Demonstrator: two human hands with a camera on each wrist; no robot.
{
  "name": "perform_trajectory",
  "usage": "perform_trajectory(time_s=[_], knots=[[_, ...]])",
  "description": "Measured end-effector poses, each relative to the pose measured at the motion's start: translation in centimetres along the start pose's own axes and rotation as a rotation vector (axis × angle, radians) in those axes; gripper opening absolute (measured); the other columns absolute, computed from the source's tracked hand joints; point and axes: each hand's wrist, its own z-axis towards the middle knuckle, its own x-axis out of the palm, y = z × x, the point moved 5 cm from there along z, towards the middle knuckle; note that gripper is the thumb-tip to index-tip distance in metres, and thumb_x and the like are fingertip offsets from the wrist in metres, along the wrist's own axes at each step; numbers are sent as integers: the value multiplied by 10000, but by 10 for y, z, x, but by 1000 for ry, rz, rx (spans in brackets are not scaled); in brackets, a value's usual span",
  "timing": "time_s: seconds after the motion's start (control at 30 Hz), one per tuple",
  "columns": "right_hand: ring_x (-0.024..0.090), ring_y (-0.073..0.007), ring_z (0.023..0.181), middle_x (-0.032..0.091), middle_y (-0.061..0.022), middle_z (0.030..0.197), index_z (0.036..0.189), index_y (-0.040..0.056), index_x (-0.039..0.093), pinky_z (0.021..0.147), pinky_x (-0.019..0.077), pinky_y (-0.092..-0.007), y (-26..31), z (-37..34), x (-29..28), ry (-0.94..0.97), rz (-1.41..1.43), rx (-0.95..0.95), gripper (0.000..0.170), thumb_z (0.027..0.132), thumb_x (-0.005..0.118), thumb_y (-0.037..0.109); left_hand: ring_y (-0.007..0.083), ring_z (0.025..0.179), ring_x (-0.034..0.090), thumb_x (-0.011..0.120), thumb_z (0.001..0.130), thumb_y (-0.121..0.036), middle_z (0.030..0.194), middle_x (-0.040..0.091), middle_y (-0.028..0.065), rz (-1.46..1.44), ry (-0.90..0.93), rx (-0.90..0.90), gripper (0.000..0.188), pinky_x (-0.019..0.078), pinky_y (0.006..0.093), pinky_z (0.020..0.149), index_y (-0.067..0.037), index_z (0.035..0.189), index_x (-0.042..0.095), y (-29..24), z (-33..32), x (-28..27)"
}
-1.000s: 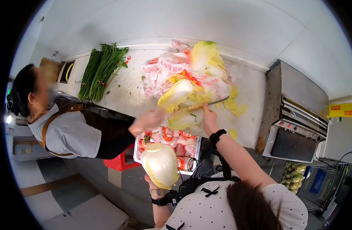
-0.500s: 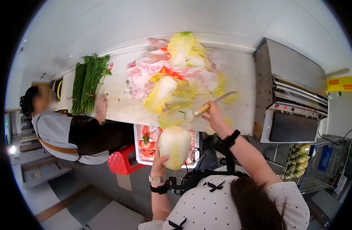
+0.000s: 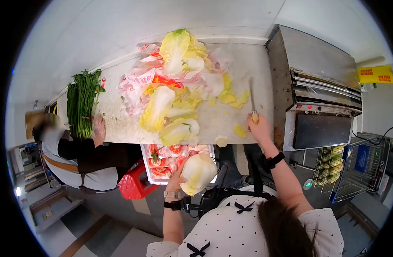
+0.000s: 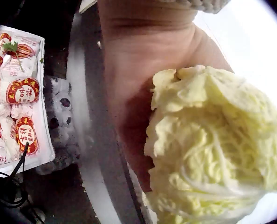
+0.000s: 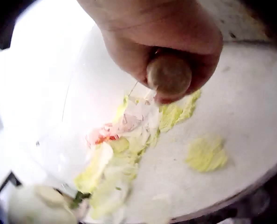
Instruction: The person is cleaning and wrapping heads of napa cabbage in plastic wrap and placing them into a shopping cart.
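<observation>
My left hand (image 3: 175, 182) grips a pale napa cabbage (image 3: 199, 173) in front of my body, below the table's front edge. In the left wrist view the palm lies along the side of the cabbage (image 4: 217, 149), its crinkled leaf end towards the camera; the fingers are mostly hidden. My right hand (image 3: 261, 130) holds a knife (image 3: 253, 98) by its wooden handle, over the right part of the table, blade towards the wall. The round handle end (image 5: 170, 74) shows in the fist. Loose cabbage leaves (image 3: 179, 130) lie left of this hand.
Printed plastic wrappers (image 3: 134, 88) lie under the leaves on the white table (image 3: 119, 124). A tray of wrapped packages (image 3: 162, 171) stands below the front edge. Left are green stalks (image 3: 83, 105) and another person's gloved hand (image 3: 99, 128); right, a metal machine (image 3: 316, 81).
My right hand has carried the knife right, away from the leaves, and turned its blade towards the wall. The cabbage has shifted right in my left hand. The other person's hand has withdrawn left.
</observation>
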Motion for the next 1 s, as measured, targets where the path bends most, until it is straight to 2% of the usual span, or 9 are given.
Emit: perform_trajectory(time_s=[0.07,0.17,0.3,0.4,0.5,0.63,0.77,0.87,1.0], knots=[[634,-242,699,639,-140,797,1219,74,501,642,500,-348,-15,-8,24,425,587,314,385,870,491,237,263,1148,475,599,713,-193,1301,437,136,-63,-64,-5,730,452,382,917,-38,1359,295,9,1,-18],[609,-202,834,620,-109,925,1196,80,527,715,496,-361,-5,-48,45,743,616,570,360,867,451,205,261,1141,482,597,721,-207,1285,455,137,-166,-156,24,705,456,383,911,-26,1344,320,20,12,-44],[518,-157,962,513,-51,1082,1201,86,525,841,458,-375,-8,-67,77,856,633,536,359,871,449,206,250,1135,490,592,747,-267,1241,502,139,-214,-204,98,620,457,388,908,16,1270,414,24,32,-65],[521,-165,1012,508,-58,1137,1196,53,519,868,449,-362,-5,-72,83,772,687,648,363,862,463,185,257,1135,490,589,753,-271,1252,493,139,-294,-269,95,627,443,388,924,8,1282,402,25,39,-69],[523,-173,1060,523,-74,1164,1169,15,533,880,444,-339,-5,-71,83,749,739,648,353,847,475,148,264,1115,504,546,786,-248,1236,501,146,-204,-55,145,585,436,390,932,3,1289,385,-1,46,-47],[552,-184,1036,578,-87,1112,1153,-1,548,890,435,-309,29,-53,61,678,571,320,342,837,491,117,278,1087,528,519,805,-241,1229,501,154,-216,-269,27,575,442,402,927,0,1302,358,-28,54,-35],[541,-100,844,597,-80,1041,1178,29,533,758,468,-251,127,-11,34,502,424,-230,359,836,544,136,296,1086,529,509,806,-251,1232,495,158,-82,-222,127,583,449,424,921,-4,1309,346,-70,89,-32],[554,-127,884,608,-63,996,1222,51,502,756,478,-297,145,13,22,429,574,84,413,832,573,165,302,1135,491,539,773,-252,1274,451,156,-43,-180,196,655,443,430,929,-44,1346,302,-102,85,-6],[599,-248,766,626,-125,851,1198,32,480,680,481,-358,109,-1,-6,270,31,-92,443,832,593,253,275,1217,409,658,645,-267,1359,350,140,265,-31,426,898,386,397,983,-116,1406,206,-141,54,65]])
